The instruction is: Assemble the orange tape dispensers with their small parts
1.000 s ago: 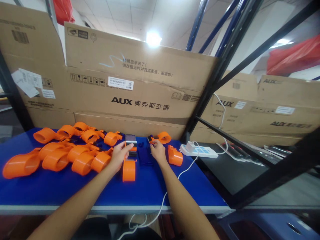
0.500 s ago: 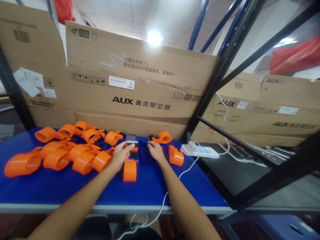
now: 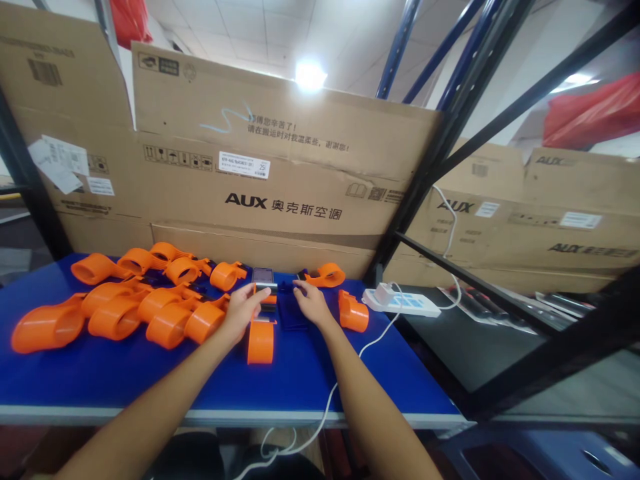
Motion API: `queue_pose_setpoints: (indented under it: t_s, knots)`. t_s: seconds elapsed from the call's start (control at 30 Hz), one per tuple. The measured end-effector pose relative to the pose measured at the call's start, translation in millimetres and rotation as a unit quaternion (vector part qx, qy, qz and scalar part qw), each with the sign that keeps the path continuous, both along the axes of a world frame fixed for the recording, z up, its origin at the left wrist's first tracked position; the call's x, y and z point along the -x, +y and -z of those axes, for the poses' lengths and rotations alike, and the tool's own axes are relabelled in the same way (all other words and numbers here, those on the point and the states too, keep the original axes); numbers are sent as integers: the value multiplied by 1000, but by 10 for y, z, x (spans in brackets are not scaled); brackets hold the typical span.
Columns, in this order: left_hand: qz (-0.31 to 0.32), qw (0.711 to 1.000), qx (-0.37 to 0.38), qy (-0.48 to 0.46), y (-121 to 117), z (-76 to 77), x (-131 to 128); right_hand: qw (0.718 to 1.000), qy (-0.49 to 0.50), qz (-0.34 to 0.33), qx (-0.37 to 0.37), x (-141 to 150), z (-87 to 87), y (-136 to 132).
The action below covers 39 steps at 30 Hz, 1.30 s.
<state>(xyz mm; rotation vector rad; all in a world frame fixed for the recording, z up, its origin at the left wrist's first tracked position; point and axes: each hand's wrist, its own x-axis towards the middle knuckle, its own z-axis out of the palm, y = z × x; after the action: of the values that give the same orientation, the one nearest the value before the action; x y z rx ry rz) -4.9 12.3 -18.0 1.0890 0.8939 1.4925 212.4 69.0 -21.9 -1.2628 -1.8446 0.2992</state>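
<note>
My left hand [image 3: 241, 312] is closed round the upper end of an orange tape dispenser [image 3: 261, 343], whose round hub points toward me. A silvery strip shows at its fingers. My right hand [image 3: 311, 303] is at the right of it, fingers bent together at a small dark blue piece [image 3: 287, 287]; what lies between the fingertips is too small to make out. Below that piece is a dark blue block [image 3: 291, 313]. Just beyond my left hand lies a grey rectangular piece [image 3: 263, 275]. An orange dispenser [image 3: 327, 275] lies beyond my right hand, another [image 3: 353, 312] to its right.
Several orange tape dispensers [image 3: 116, 317] lie in rows at the left of the blue tabletop [image 3: 210, 387]. A white power strip [image 3: 404, 301] sits at the right edge, its cable [image 3: 330, 393] running across the front. Cardboard [image 3: 280, 167] stands behind, beside a black rack post [image 3: 400, 213].
Very little differs. Both hands stay in the same places, with only a slight shift of the right fingertips at the dark blue piece.
</note>
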Motion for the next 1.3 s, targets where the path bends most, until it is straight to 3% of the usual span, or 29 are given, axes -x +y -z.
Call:
queue_pose_setpoints:
  t_s: [0.23,0.43,0.53,0.9,1.3]
  knots:
    - [1,1000,2,2,19,23,10,998,18,-18,-61,132,-163,-198]
    - [1,1000,0,-1,27,20,23,977,12,-150,-152,347,-306,-445]
    - [0,1000,1,-4,32,25,25,967,10,-185,-178,407,-325,-504]
    - [50,997,8,-51,4,16,16,975,20,-173,-140,417,-311,-470]
    - [-17,995,13,-102,32,3,45,983,54,-112,-133,380,-348,-453]
